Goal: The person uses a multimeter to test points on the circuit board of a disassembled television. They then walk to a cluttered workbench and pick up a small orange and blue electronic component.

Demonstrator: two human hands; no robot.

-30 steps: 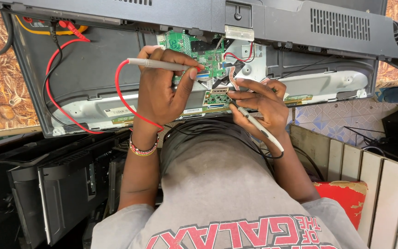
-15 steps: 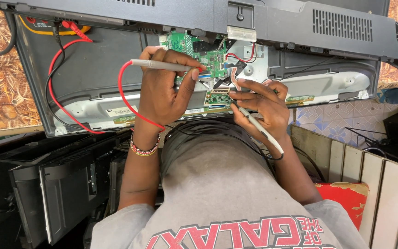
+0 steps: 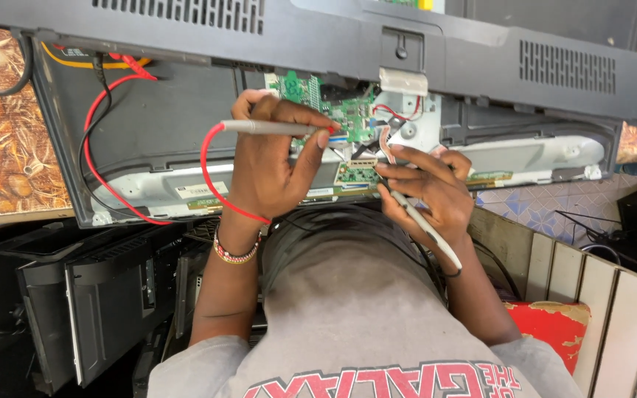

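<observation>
An opened flat-screen set (image 3: 149,140) with its grey back panel exposed fills the upper view, a black cover (image 3: 481,51) along its top. At its middle sits a green circuit board (image 3: 348,114), with a smaller green board (image 3: 357,174) just below. The left hand (image 3: 270,173) has its grip closed around a grey test probe (image 3: 267,127) with a red lead (image 3: 211,177), tip at the green circuit board. The right hand (image 3: 429,191) pinches a second grey probe (image 3: 425,228), its tip beside the smaller board.
</observation>
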